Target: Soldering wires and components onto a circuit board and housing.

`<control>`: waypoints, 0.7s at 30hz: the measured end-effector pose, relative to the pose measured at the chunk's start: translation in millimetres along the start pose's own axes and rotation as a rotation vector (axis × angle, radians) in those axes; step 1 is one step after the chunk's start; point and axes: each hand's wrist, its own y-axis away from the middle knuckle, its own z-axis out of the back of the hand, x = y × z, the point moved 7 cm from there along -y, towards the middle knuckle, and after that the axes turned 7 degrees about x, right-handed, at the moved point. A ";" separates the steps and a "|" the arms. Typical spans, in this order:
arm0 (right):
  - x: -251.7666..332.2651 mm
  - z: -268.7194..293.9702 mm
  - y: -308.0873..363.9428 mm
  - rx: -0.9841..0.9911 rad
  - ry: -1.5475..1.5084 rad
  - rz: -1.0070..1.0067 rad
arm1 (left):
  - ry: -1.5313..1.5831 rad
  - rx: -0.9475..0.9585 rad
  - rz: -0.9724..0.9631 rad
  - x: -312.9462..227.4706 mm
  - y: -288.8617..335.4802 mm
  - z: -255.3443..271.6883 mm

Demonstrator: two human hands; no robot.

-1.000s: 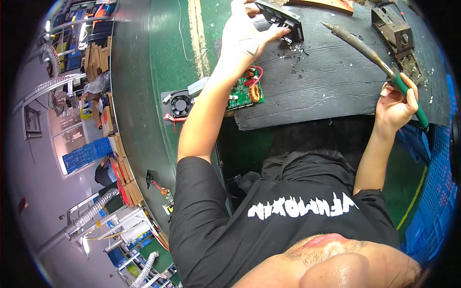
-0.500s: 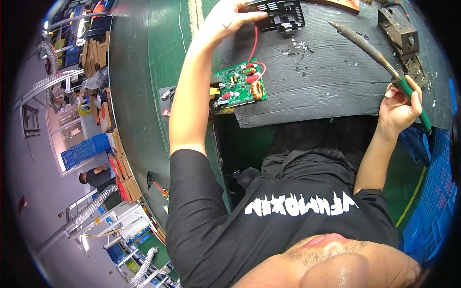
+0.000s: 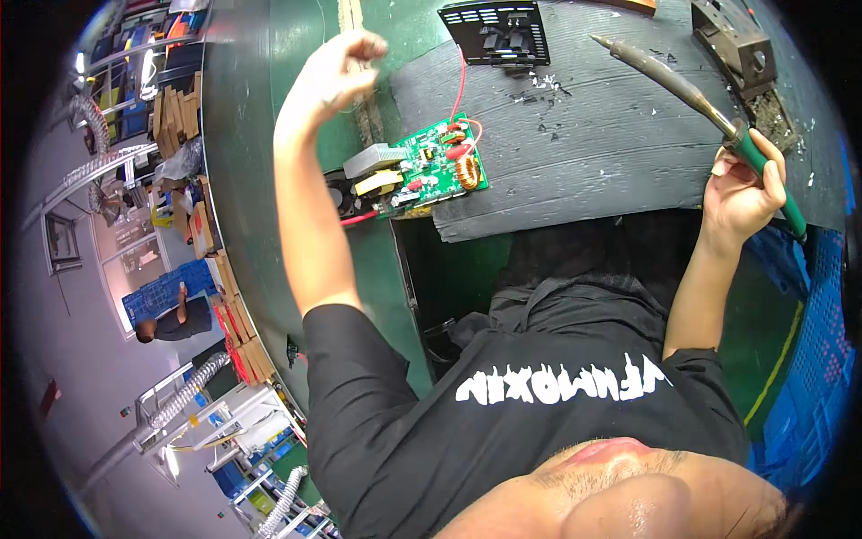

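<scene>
My right hand [image 3: 745, 199] is closed round the green handle of a soldering iron [image 3: 664, 81], whose tip points up and left above the bench mat. My left hand [image 3: 339, 76] is raised at the far left with its fingers apart and slightly bent, holding nothing; it is a little blurred. To its right, a black slotted panel [image 3: 469, 27] with black fittings lies on the mat. A red wire [image 3: 461, 83] runs from near the panel to a green circuit board [image 3: 435, 162], which carries a copper coil and a grey heat sink. A black fan [image 3: 339, 190] sits at the board's left end.
A dark metal soldering stand [image 3: 732, 45] is at the far right. Pale and dark scraps [image 3: 549, 85] lie on the black mat [image 3: 575, 153]. Blue plastic crates [image 3: 799, 377] stand at my right. Across the room at left, another person [image 3: 180, 319] is near shelves and cardboard.
My left hand has let go of the black panel and moved left and down. The panel now rests on the mat. The soldering iron stays in my right hand, nearly still.
</scene>
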 end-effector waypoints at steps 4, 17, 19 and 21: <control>5.2 6.7 1.6 0.003 0.047 0.002 | -0.741 0.080 0.171 12.3 25.2 -35.0; 1.4 3.8 1.1 0.046 0.031 -0.002 | 0.061 -0.625 -0.241 -93.7 74.6 -37.5; 2.5 5.8 0.9 0.051 0.030 0.000 | 0.141 -0.664 -0.340 -122.0 63.5 -58.4; 2.1 2.1 -0.5 0.046 0.034 -0.005 | 0.107 -0.678 -0.347 -140.5 55.7 -69.9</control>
